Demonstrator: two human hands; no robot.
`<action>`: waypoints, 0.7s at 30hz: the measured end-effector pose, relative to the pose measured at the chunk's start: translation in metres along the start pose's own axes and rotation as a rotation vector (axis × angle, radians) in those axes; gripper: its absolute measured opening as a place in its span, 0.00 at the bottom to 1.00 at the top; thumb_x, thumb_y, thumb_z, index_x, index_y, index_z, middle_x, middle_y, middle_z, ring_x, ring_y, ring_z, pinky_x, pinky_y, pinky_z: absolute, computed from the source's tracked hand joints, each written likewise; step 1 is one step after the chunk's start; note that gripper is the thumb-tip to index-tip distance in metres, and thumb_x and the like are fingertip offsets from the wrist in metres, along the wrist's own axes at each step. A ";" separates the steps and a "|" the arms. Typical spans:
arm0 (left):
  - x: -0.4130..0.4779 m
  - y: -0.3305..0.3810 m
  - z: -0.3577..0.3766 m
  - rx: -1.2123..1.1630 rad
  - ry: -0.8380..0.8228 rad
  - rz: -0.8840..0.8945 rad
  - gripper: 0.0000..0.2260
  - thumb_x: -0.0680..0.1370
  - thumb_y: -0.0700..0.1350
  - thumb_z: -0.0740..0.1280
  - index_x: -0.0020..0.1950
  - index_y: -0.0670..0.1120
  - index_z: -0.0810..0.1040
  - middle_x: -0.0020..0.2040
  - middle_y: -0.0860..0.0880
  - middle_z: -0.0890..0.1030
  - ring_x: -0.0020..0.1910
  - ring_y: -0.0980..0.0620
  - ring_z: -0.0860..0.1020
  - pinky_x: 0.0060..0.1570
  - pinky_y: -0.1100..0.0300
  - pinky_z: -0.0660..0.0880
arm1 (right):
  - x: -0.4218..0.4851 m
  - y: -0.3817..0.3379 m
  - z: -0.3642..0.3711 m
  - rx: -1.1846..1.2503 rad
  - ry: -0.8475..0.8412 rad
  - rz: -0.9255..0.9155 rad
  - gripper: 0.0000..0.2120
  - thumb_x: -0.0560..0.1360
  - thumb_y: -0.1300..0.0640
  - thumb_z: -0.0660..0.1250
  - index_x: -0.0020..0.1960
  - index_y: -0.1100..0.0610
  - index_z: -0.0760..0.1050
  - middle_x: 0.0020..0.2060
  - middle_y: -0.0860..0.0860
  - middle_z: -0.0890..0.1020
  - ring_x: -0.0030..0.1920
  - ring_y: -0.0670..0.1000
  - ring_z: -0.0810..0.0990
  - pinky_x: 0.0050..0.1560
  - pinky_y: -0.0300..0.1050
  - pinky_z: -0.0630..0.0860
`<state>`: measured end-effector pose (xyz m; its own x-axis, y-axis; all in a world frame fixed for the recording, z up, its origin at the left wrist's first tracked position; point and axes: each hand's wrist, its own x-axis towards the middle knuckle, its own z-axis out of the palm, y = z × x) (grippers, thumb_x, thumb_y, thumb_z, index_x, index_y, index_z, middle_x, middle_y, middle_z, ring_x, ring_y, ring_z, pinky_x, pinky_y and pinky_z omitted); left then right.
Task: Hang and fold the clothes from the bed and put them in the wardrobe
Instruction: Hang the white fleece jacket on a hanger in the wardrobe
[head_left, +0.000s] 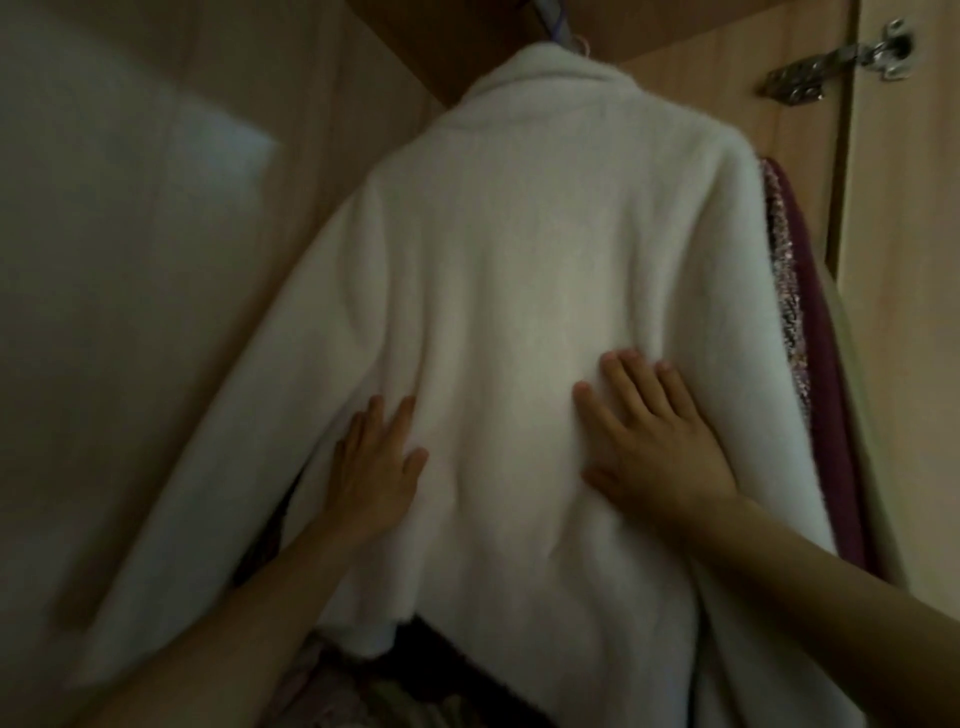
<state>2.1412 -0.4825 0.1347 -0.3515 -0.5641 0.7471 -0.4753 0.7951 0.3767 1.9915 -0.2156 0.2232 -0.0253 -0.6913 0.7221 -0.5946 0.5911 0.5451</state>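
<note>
A white fluffy jacket (519, 249) hangs on a hanger (558, 31) inside the wardrobe, its back toward me and its sleeves spread to both sides. My left hand (374, 467) lies flat on the jacket's lower left side with straight fingers. My right hand (649, 436) presses flat on the lower right of the back, fingers spread. Neither hand grips the cloth.
A purple garment with a sparkly edge (810, 332) hangs right behind the jacket. The wardrobe's wooden side wall (311, 104) is on the left, the open door with a metal hinge (836, 62) on the right. Dark folded clothes (363, 686) lie below the jacket.
</note>
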 end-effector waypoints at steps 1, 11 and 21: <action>-0.007 0.011 -0.006 -0.037 -0.006 -0.009 0.30 0.83 0.57 0.55 0.81 0.56 0.44 0.82 0.47 0.44 0.80 0.44 0.48 0.77 0.46 0.49 | -0.005 0.005 -0.004 0.013 -0.016 0.006 0.41 0.68 0.40 0.70 0.76 0.55 0.64 0.76 0.63 0.60 0.77 0.64 0.56 0.75 0.62 0.50; -0.092 0.061 -0.082 -0.013 0.057 -0.022 0.33 0.82 0.58 0.56 0.81 0.46 0.46 0.81 0.46 0.50 0.79 0.47 0.52 0.77 0.51 0.52 | -0.065 -0.017 -0.051 0.350 0.006 -0.068 0.34 0.73 0.43 0.53 0.77 0.56 0.61 0.77 0.62 0.58 0.78 0.62 0.53 0.76 0.58 0.47; -0.231 0.202 -0.132 0.065 -0.035 -0.022 0.31 0.82 0.59 0.54 0.81 0.46 0.52 0.81 0.47 0.55 0.78 0.49 0.55 0.77 0.54 0.52 | -0.207 0.056 -0.101 0.607 0.010 -0.061 0.33 0.79 0.43 0.60 0.78 0.53 0.53 0.78 0.57 0.52 0.78 0.58 0.48 0.77 0.54 0.47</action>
<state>2.2334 -0.1625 0.1106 -0.3682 -0.5896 0.7189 -0.5344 0.7669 0.3554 2.0444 0.0027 0.1477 0.0289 -0.7108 0.7028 -0.9469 0.2058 0.2471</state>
